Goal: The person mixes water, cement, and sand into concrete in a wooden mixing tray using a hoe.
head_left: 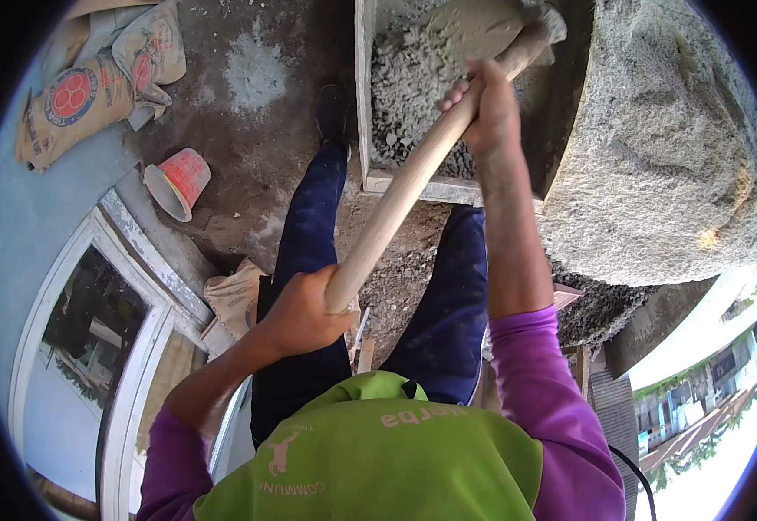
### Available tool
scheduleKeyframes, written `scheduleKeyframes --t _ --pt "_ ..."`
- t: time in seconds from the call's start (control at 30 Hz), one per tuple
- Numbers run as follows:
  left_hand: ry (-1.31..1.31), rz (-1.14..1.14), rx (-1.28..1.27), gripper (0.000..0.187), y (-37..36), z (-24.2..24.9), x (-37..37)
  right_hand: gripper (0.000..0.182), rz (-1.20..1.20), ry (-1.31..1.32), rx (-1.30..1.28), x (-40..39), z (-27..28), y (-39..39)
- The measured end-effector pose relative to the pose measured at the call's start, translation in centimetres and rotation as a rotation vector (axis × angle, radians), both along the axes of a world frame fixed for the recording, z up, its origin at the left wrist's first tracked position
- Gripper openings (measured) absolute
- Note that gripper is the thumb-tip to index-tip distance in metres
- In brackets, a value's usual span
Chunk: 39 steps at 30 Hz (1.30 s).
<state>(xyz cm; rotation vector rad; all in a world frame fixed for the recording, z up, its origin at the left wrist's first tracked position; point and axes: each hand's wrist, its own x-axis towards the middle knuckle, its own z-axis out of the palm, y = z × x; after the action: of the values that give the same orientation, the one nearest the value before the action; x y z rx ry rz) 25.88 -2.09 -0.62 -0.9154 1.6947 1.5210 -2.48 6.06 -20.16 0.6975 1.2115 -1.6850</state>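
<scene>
Both of my hands grip the pale wooden handle of a hoe (409, 187), which slants from lower left to upper right. My left hand (302, 314) is closed round the handle's near end. Farther up, close to the hoe's head, my right hand (490, 113) wraps round the wood. The metal head is smeared with grey and rests in or just over wet mortar (409, 74); its blade is partly hidden by the mix. A wooden-sided mixing box (364, 104) holds this mortar, part smooth and part lumpy.
A large heap of grey sand (665, 156) rises right of the box. At left lie cement bags (92, 100) and a tipped red bucket (189, 178). A white-framed window (92, 230) and another paper bag (235, 295) are near my left arm. My legs stand before the box.
</scene>
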Motion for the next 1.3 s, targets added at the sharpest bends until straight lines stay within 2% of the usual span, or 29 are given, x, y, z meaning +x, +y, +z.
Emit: scheduleKeyframes --t 0.07,0.13,0.2,0.23,0.27,0.33,0.37,0.43,0.57,0.6,0.67,0.77,0.8,0.83,0.87,0.97,1.0,1.07,1.2,1.3 --pt "0.132 0.121 0.077 0.041 3.5 -4.2 -2.8 0.019 0.129 0.215 0.117 -5.3 0.8 -0.6" --pt "0.073 0.236 0.199 0.033 5.5 -6.9 -8.4 0.024 0.203 0.352 0.123 -10.9 -3.1 -0.4" --pt "0.112 0.328 0.269 0.024 8.2 -10.7 -11.0 0.028 0.321 0.352 0.388 -13.0 -2.4 -1.2" --pt "0.044 0.358 0.304 0.022 9.7 -11.6 -10.9 0.025 0.418 0.326 0.374 -13.6 -6.6 -0.2" --pt "-0.020 0.393 0.332 0.020 11.0 -12.6 -10.8 0.024 0.516 0.305 0.352 -13.6 -11.5 0.9" --pt "-0.112 0.415 0.330 0.019 12.1 -13.9 -9.1 0.026 0.554 0.193 0.346 -9.2 -15.6 2.5" --pt "-0.141 0.406 0.298 0.019 12.6 -13.6 -7.4 0.023 0.540 0.143 0.416 -6.3 -15.3 2.7" --pt "-0.227 0.367 0.250 0.020 13.1 -12.1 -4.5 0.022 0.354 -0.070 0.395 -2.6 -15.7 5.0" --pt "-0.386 0.288 0.295 0.032 11.9 -7.7 -0.5 0.018 0.316 -0.267 0.374 4.8 -14.6 7.8" --pt "-0.357 0.241 0.254 0.033 10.2 -7.1 -0.2 0.019 0.211 -0.332 0.365 5.9 -13.8 7.5" --pt "-0.280 0.133 0.170 0.034 5.9 -5.9 -0.8 0.018 0.076 -0.373 0.291 6.6 -14.1 7.7" --pt "-0.296 -0.057 0.174 0.035 0.4 -3.5 -4.8 0.018 -0.109 -0.393 0.204 5.7 -13.3 6.2" --pt "-0.340 0.003 0.263 0.036 -1.9 -1.8 -6.4 0.018 -0.181 -0.407 0.210 5.8 -12.4 5.5" --pt "-0.402 -0.062 0.249 0.038 -3.8 -0.3 -7.9 0.017 -0.204 -0.442 0.095 6.0 -12.5 5.6" --pt "-0.464 -0.125 0.232 0.039 -5.3 1.1 -9.1 0.018 -0.263 -0.423 0.100 5.8 -10.3 4.3" --pt "-0.421 -0.201 0.139 0.039 -8.3 4.3 -10.3 0.015 -0.364 -0.376 0.022 5.2 -7.5 2.3" --pt "-0.305 -0.239 0.087 0.039 -8.9 4.5 -9.4 0.015 -0.401 -0.363 -0.014 4.8 -7.1 1.8" --pt "-0.077 -0.320 -0.014 0.038 -10.3 3.3 -5.8 0.015 -0.433 -0.306 -0.059 4.3 -5.3 0.6" --pt "-0.054 -0.242 -0.283 0.035 -12.9 -3.7 2.5 0.015 -0.380 -0.087 -0.081 3.9 1.7 -1.5" --pt "0.094 -0.169 -0.297 0.033 -13.7 -8.5 4.6 0.016 -0.256 0.062 -0.118 3.1 5.3 -2.3"
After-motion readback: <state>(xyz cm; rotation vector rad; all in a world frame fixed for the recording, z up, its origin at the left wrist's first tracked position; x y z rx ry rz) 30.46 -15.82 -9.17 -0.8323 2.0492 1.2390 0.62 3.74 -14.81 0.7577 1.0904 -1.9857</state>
